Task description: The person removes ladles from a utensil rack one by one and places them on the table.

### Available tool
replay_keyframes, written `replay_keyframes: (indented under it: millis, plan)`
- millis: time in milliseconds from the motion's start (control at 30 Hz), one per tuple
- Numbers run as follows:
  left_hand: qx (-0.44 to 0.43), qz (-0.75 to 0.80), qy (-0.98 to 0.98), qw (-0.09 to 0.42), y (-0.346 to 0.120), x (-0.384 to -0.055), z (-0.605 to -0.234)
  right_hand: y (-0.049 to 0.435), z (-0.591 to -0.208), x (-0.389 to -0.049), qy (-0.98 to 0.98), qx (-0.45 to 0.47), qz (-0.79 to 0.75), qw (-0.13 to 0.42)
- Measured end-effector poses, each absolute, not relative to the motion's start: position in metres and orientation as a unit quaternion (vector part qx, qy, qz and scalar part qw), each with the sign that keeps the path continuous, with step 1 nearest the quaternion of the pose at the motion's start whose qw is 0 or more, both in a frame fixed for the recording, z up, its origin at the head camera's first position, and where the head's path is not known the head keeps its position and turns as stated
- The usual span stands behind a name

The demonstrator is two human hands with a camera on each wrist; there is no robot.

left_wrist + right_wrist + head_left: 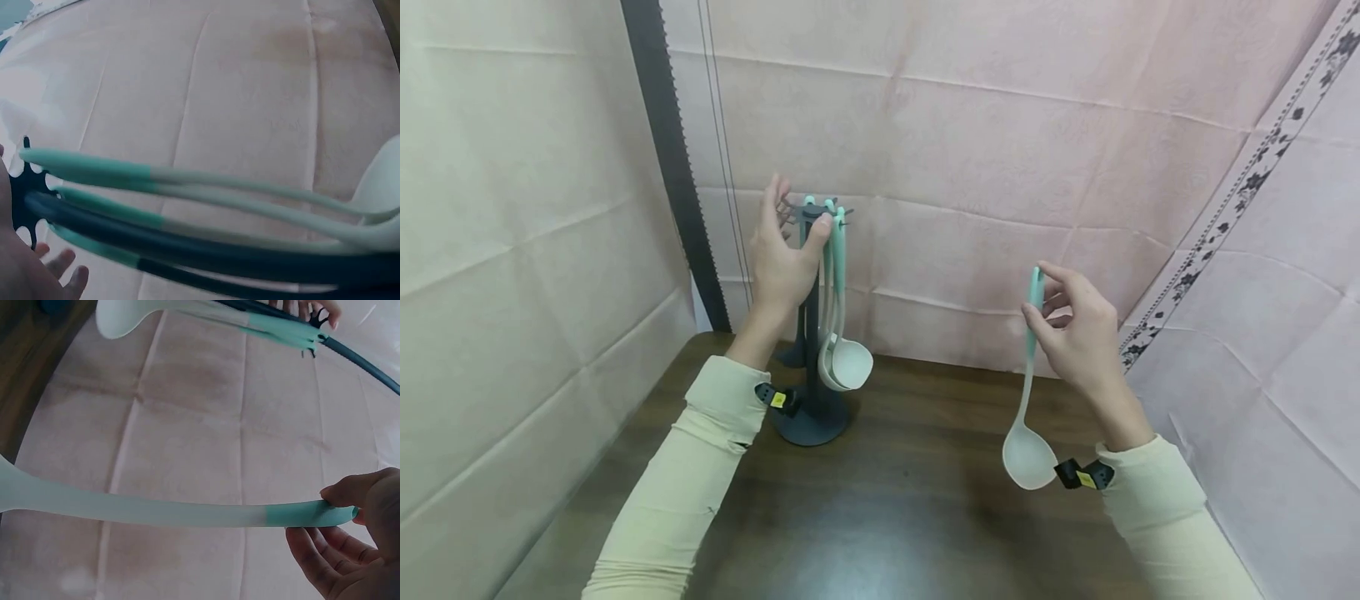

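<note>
In the head view my right hand [1078, 333] pinches a ladle [1028, 457] near the top of its mint-green handle. The ladle hangs with its pale bowl downward, above the table. My left hand [786, 262] is at the top of a dark utensil stand [812, 421], its fingers spread beside the hooked rim and the thumb close to the handles. Several mint-handled utensils hang there, among them a white ladle [852, 364]. The left wrist view shows loosely bent fingers [76, 281] by the stand's notched top [28, 200]. Whether the thumb touches it, I cannot tell.
A brown wooden table [910, 500] carries the stand on its left side. Light cloth walls [970, 167] enclose the table at the back and both sides. A dark utensil head [792, 357] hangs behind the stand's post.
</note>
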State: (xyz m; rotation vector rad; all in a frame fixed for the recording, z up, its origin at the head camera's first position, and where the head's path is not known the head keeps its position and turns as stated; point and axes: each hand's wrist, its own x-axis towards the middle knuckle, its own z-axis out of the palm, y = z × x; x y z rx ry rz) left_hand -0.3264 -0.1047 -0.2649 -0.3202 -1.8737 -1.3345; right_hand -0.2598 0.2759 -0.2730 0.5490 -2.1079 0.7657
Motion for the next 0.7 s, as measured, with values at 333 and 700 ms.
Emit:
replay_keyframes:
  millis: [333, 700]
  plan:
    - [-0.158, -0.517, -0.745, 0.390, -0.117, -0.337, -0.269, 0.300, -0.277, -0.257, -0.858, 0.181, 0.270, 0.397]
    - [-0.176, -0.529, -0.748, 0.362, -0.127, -0.344, -0.266, 0.323, -0.282, -0.256, -0.868, 0.177, 0.237, 0.400]
